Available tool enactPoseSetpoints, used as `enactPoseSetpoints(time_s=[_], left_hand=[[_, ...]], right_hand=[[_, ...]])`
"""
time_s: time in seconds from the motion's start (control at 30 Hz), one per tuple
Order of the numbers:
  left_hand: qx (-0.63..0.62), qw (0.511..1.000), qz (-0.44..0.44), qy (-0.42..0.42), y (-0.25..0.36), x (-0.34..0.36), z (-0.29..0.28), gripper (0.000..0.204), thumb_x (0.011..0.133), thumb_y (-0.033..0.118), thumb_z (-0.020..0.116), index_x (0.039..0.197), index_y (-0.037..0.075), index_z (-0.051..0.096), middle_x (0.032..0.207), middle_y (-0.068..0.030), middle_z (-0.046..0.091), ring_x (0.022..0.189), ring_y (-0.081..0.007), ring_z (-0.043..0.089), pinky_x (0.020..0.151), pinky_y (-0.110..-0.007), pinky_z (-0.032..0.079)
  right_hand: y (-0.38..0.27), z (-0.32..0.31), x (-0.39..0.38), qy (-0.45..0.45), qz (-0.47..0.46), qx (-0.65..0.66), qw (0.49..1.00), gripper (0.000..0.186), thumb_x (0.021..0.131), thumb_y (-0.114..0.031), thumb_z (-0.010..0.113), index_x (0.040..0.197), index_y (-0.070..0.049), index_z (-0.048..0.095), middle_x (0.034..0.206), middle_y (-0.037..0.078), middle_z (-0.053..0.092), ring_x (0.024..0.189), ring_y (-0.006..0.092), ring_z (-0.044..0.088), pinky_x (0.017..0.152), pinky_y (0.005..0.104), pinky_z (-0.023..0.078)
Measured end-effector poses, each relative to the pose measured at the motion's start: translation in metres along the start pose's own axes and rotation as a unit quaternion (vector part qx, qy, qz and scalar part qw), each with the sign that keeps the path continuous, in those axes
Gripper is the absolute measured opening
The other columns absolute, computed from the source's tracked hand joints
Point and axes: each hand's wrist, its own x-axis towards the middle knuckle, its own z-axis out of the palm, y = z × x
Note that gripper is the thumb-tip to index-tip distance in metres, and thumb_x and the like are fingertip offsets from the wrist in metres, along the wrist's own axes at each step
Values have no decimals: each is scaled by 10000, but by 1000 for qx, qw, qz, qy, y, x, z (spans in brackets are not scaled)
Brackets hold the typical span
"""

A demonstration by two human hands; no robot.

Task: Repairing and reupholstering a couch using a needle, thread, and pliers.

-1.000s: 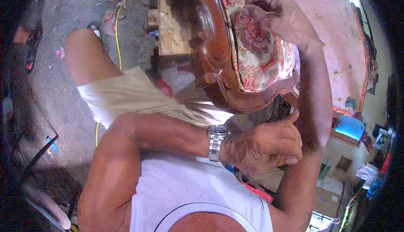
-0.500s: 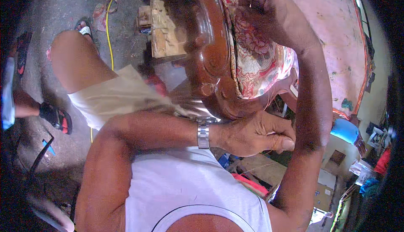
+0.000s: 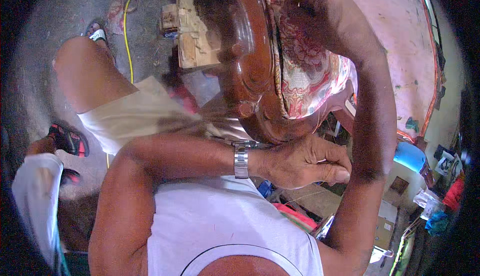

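A floral red-and-cream upholstered pad (image 3: 312,93) sits against a glossy brown carved wooden furniture frame (image 3: 252,68). Over the far part of the pad, my right hand (image 3: 325,23) is closed with its fingers curled in shadow. A tiny bright tip shows at the fingers, too small to name. My left hand (image 3: 300,163), below a metal-banded wristwatch (image 3: 241,160), is closed in a pinch near the frame's lower end, beside my right forearm. A thin thread (image 3: 320,118) trails from the pad's near corner toward it; whether the pinch holds that thread is hidden.
Raw wooden boards (image 3: 197,46) adjoin the frame on the left. A yellow cable (image 3: 127,41) crosses the floor. Another person's white garment (image 3: 40,191) and sandalled foot (image 3: 70,141) are at far left. A pinkish stained panel (image 3: 400,51) stands on the right, near a blue object (image 3: 410,157).
The other person at far left has shifted, bringing a white garment into view. My right hand has moved slightly against the pad; my left hand stays nearly still.
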Motion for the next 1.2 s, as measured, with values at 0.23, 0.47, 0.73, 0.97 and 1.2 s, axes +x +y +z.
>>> enactPoseSetpoints(time_s=[0.23, 0.47, 0.73, 0.97, 1.2], left_hand=[[9, 1000, 28, -4, -7, 0, 2, 181, 1062, 178, 605, 1057, 9, 671, 854, 0, 621, 849, -87, 572, 806, -297, 491], [-11, 1000, 20, -11, -6, 1, 0, 187, 1050, 157, 611, 1053, -15, 685, 927, -40, 677, 909, -114, 621, 849, -317, 510], [8, 1000, 19, -10, -3, -1, -3, 238, 1061, 224, 609, 1045, -4, 677, 890, -44, 654, 859, -129, 618, 814, -328, 509], [-15, 999, 29, -16, -7, 0, 0, 246, 1064, 242, 612, 1031, 5, 669, 881, -53, 647, 832, -136, 604, 822, -323, 503], [-38, 999, -9, -12, 2, -1, -2, 246, 1064, 241, 615, 1012, 5, 657, 843, -50, 603, 849, -143, 585, 846, -334, 490]], right_hand=[[-12, -13, 2, -54, 11, 17, 998, 141, 942, -160, 645, 922, -21, 639, 759, 198, 648, 683, 326, 649, 628, 433, 524], [-11, -14, 2, -46, -28, 118, 991, 140, 916, -143, 680, 910, -3, 693, 751, 149, 702, 653, 260, 642, 638, 403, 531], [-37, -24, 9, -61, -39, -27, 997, 137, 913, -124, 680, 895, 8, 711, 835, 152, 724, 730, 307, 692, 663, 434, 551], [-18, -24, -6, -24, -93, 0, 995, 185, 947, -171, 694, 1058, -29, 738, 946, 177, 730, 868, 332, 719, 805, 457, 569], [-39, -31, 4, -57, -102, -149, 982, 134, 923, -127, 671, 986, -18, 720, 941, 160, 708, 868, 358, 686, 779, 464, 548]])
